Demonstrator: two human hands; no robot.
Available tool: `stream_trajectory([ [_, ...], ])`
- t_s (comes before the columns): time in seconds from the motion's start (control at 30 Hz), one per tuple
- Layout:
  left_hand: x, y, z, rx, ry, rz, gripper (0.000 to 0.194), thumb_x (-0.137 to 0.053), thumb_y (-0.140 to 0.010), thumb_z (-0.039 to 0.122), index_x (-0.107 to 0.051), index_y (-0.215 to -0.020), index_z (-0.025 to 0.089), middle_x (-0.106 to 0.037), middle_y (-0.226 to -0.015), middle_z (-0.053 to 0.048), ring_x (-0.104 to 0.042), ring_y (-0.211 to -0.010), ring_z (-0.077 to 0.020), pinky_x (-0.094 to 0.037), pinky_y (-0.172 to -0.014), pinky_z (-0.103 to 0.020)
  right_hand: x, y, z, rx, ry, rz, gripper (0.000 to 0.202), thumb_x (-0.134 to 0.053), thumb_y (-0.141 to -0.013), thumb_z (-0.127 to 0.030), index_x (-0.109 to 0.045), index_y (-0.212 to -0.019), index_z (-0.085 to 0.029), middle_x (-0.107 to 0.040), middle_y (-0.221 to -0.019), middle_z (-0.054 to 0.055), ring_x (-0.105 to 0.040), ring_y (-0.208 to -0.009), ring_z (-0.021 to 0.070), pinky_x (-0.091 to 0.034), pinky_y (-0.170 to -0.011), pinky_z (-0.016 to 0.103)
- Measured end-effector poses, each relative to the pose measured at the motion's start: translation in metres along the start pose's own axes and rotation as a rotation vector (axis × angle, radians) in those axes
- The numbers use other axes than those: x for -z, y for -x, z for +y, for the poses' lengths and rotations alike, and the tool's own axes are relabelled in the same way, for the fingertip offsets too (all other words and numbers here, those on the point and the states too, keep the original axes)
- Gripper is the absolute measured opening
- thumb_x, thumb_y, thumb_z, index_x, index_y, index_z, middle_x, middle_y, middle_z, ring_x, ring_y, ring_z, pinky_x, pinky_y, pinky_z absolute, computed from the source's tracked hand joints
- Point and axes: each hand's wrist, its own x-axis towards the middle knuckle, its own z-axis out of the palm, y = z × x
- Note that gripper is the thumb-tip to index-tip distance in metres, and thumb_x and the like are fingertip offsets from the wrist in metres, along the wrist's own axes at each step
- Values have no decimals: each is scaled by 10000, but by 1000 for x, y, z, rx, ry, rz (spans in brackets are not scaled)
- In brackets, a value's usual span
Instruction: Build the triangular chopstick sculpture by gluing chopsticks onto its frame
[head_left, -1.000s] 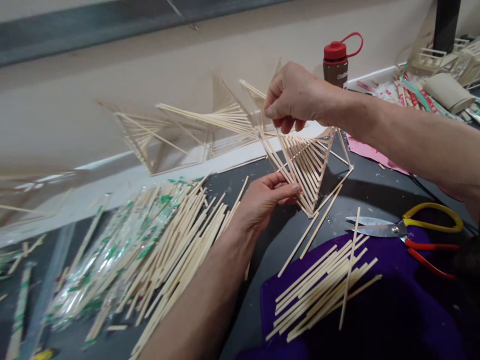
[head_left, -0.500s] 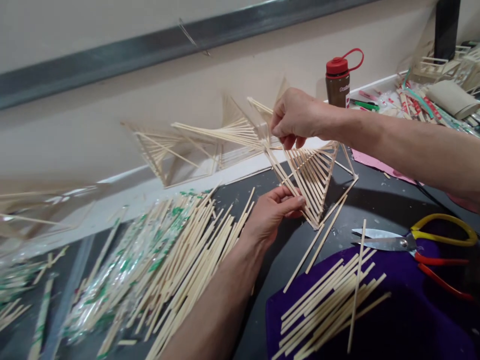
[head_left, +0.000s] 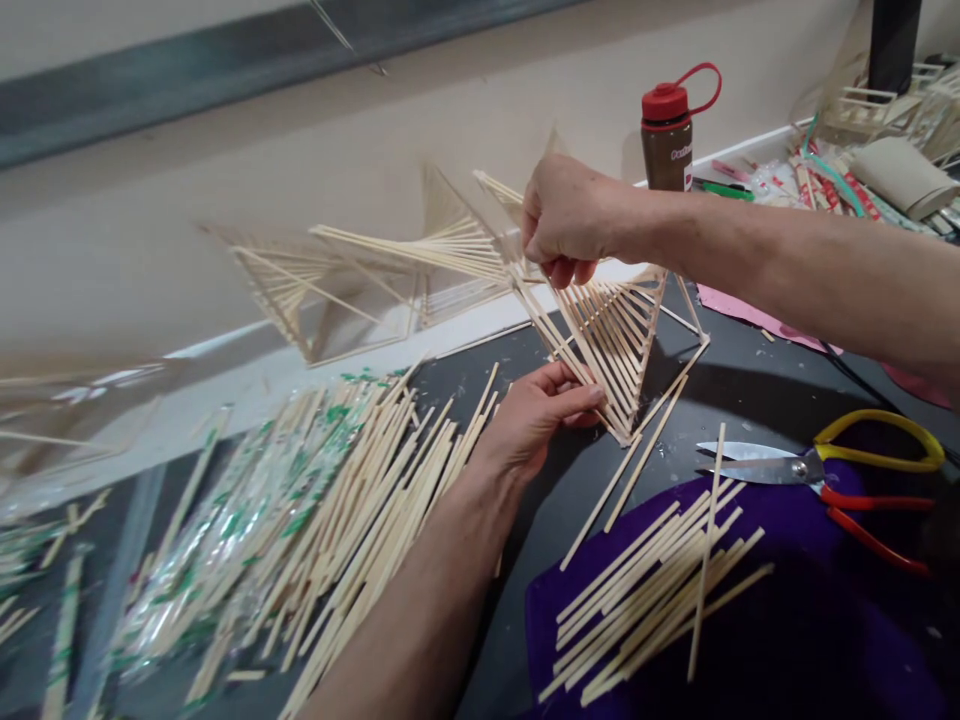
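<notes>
A lattice frame of thin wooden sticks [head_left: 611, 340] stands on the dark table, its sticks fanned out and meeting at a low corner. My left hand [head_left: 551, 405] pinches the frame's lower left edge between thumb and fingers. Higher up, my right hand [head_left: 566, 220] is closed at the top end of the fanned sticks; its fingertips hide what they grip. More stick fans [head_left: 427, 255] stretch left from the frame along the wall. Two loose sticks [head_left: 645, 455] lie just below the frame's low corner.
Scissors with yellow and red handles [head_left: 802, 468] and cut sticks [head_left: 652, 600] lie on purple material [head_left: 544, 610]. Sticks in plastic wrappers [head_left: 247, 530] and loose sticks [head_left: 390, 530] cover the left. Behind my right arm stands a red-capped bottle [head_left: 667, 140].
The whole view has shifted, so everything appears slightly further left and up. Both hands keep about the same places on the stick frame.
</notes>
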Motion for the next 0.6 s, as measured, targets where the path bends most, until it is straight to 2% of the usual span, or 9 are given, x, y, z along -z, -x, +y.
stream_trajectory([
  [0.13,1,-2,-3,19,11,-2,283,-866,-468,227,-697,-678,140,-694,-666,-34,-589,-553,-121,-428,-503,-234,-3,-5,3,-1,30,-21,285,-587,-650,0,-545,-420,-163,-526,-332,-48,-533,-336,70,-427,-372,165],
  [0.27,2,-2,-6,13,7,-16,274,-855,-494,227,-698,-703,144,-694,-685,-26,-583,-549,-118,-427,-502,-236,-6,-20,19,124,-61,-104,240,-634,-636,-68,-553,-436,-173,-518,-324,-56,-576,-377,74,-420,-367,120],
  [0.4,3,-2,-7,-3,8,-41,269,-851,-510,227,-696,-714,144,-696,-696,-27,-580,-551,-116,-427,-499,-232,-10,-31,28,181,-133,-94,257,-714,-571,-80,-556,-392,-175,-482,-303,-32,-580,-368,115,-477,-383,184],
  [0.5,3,-1,-7,-12,5,-38,267,-856,-507,232,-686,-693,143,-692,-678,-27,-581,-551,-115,-433,-507,-237,-11,-27,23,149,-114,-79,269,-708,-542,-19,-557,-380,-171,-475,-301,-23,-595,-392,136,-488,-399,219],
  [0.6,3,-1,-7,-23,9,-37,268,-860,-507,229,-681,-685,138,-688,-671,-24,-569,-537,-107,-436,-508,-238,-9,-13,11,13,-35,-46,257,-654,-588,7,-560,-420,-163,-505,-321,-30,-581,-400,126,-458,-391,215],
])
